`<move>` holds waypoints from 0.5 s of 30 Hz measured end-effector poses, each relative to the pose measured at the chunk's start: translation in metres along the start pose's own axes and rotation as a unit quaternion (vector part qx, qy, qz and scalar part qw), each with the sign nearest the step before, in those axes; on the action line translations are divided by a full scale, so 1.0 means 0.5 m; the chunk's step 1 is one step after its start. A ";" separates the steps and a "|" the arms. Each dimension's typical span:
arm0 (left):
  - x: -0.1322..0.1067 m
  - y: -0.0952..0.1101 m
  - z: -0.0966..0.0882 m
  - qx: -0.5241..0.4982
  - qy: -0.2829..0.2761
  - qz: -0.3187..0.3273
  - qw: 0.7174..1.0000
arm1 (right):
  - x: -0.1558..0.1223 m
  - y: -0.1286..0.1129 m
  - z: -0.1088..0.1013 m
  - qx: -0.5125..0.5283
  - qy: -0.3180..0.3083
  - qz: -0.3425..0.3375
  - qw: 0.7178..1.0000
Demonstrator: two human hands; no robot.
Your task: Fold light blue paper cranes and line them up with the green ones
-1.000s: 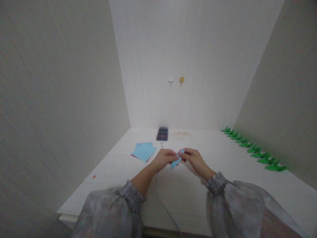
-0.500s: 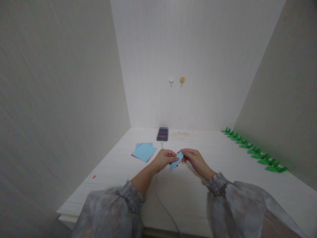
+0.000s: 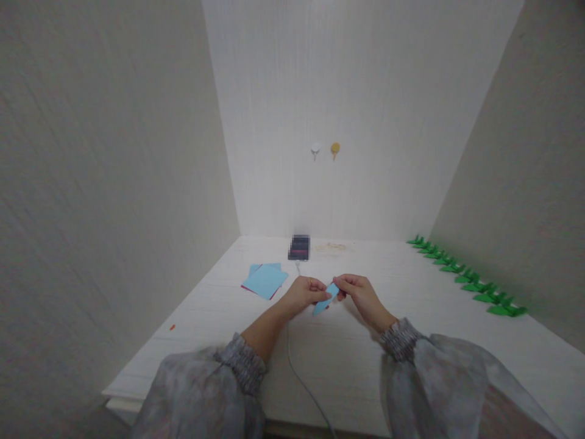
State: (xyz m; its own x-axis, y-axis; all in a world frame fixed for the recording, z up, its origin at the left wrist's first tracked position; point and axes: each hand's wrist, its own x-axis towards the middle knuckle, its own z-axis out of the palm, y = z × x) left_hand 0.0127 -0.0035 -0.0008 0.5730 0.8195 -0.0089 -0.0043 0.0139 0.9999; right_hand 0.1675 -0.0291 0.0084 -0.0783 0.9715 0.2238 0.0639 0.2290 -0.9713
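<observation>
A small folded piece of light blue paper (image 3: 325, 300) is held above the table between my two hands. My left hand (image 3: 307, 294) pinches it near its middle, thumb on top. My right hand (image 3: 358, 290) grips its upper right end between thumb and fingertips. The paper slants, its pointed lower end toward me; the underside is hidden. Left of my hands lies a small stack of blue paper sheets (image 3: 265, 280) with a red edge showing beneath.
Folded green paper figures (image 3: 470, 281) form a row along the right wall. A blurred dark phone-like device (image 3: 299, 247) lies at the back, with a white cable (image 3: 297, 372) running toward me. An orange scrap (image 3: 172, 327) lies at left. Two hooks (image 3: 335, 148) hang on the back wall.
My right fingers have shifted slightly at the upper end of the folded blue paper. Both hands still hold it in nearly the same place.
</observation>
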 end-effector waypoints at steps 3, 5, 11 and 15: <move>0.004 -0.001 0.000 -0.009 0.013 0.007 1.000 | 0.003 -0.001 -0.002 0.012 0.024 -0.005 1.000; 0.007 -0.002 -0.002 -0.038 0.050 0.022 0.998 | 0.005 -0.001 -0.002 0.043 0.041 -0.003 0.998; 0.015 0.003 -0.003 -0.112 0.146 0.066 0.981 | 0.001 -0.003 0.010 0.012 -0.024 0.008 1.000; 0.012 0.005 -0.001 -0.094 0.133 0.057 0.985 | 0.001 0.004 0.010 -0.015 -0.023 -0.006 1.000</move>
State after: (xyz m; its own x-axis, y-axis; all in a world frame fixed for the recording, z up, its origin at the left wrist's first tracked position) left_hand 0.0158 0.0017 0.0014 0.3254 0.9425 0.0760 -0.2216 -0.0022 0.9751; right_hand 0.1625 -0.0283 0.0062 -0.1258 0.9649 0.2304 0.0920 0.2426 -0.9658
